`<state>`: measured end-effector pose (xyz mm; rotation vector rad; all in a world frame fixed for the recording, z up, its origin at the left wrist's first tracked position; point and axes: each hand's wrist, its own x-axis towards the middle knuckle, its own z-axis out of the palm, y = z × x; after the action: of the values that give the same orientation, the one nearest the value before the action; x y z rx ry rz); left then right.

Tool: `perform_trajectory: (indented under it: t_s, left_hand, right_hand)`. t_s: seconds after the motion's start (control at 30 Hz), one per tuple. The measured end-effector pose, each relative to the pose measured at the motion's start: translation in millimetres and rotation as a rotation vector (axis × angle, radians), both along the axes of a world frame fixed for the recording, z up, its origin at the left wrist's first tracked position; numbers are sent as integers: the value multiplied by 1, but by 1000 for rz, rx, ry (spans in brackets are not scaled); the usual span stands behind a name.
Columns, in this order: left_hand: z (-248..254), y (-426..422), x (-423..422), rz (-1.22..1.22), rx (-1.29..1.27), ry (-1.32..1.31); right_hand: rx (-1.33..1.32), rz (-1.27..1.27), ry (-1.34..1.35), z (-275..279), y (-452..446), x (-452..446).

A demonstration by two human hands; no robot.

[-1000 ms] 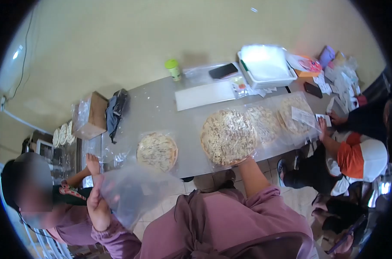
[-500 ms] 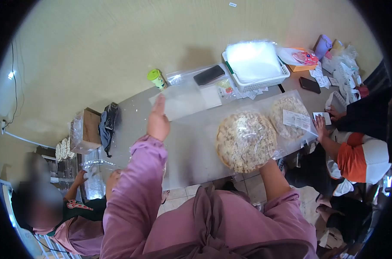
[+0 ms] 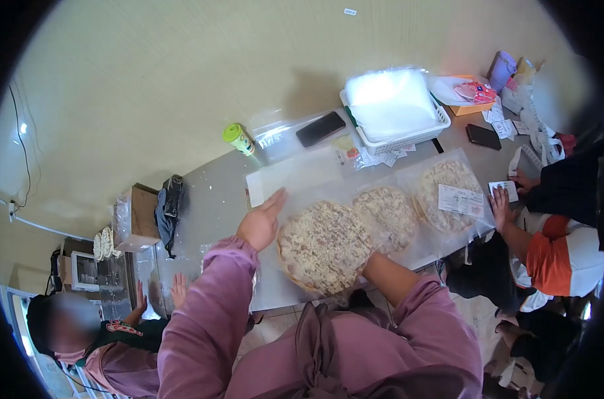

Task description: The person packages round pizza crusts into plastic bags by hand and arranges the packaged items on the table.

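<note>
A round flat pizza [image 3: 325,246] with crumbly pale topping rests on my right hand [image 3: 375,266], which reaches beneath its right side; the fingers are hidden under it. My left hand [image 3: 259,225] is at the pizza's upper left, fingers stretched out over the edge of a pale translucent sheet [image 3: 292,176]. I cannot tell whether it touches the sheet. Behind the held pizza a second pizza [image 3: 385,216] lies on the table. Further right a third pizza [image 3: 442,176] sits in clear plastic with a printed label [image 3: 461,201] on top.
At the back stand a white basket [image 3: 408,141] of plastic bags, a phone [image 3: 320,129] and a green-lidded cup [image 3: 238,138]. Another phone [image 3: 483,136] lies right. A co-worker's hand [image 3: 501,207] rests by the labelled pizza; another person [image 3: 116,342] works at left near a cardboard box [image 3: 141,216].
My right hand has carried the pizza left and toward me, uncovering the second pizza. My left hand has come down and right, toward the pizza. The person at left has raised their hands.
</note>
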<state>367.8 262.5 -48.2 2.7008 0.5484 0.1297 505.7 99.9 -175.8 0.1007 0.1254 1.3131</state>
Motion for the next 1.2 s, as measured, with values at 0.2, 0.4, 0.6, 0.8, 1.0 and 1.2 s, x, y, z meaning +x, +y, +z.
perform_trajectory:
  t_s: [0.2,0.4,0.6,0.8,1.0,1.2]
  left_hand:
    - [-6,-25,-29,-88,80,-42]
    - [-27,-50,-51,82,191,-221]
    - [-47,-58,-103,251,181,-294]
    - [-57,-104,-123,187,30,-86]
    - [-53,-138,-134,154,-245,-147]
    - [-59,-140,-156,134,-332,-154]
  right_hand:
    - [89,41,58,0,6,-3]
    - [170,42,92,0,3,-31]
    - [291,124,168,-6,-7,-65]
    - [-43,-79,22,10,-1,-98]
    - [-203,-200,-37,22,-15,-121]
    - [-306,-31,-172,2,-44,-109]
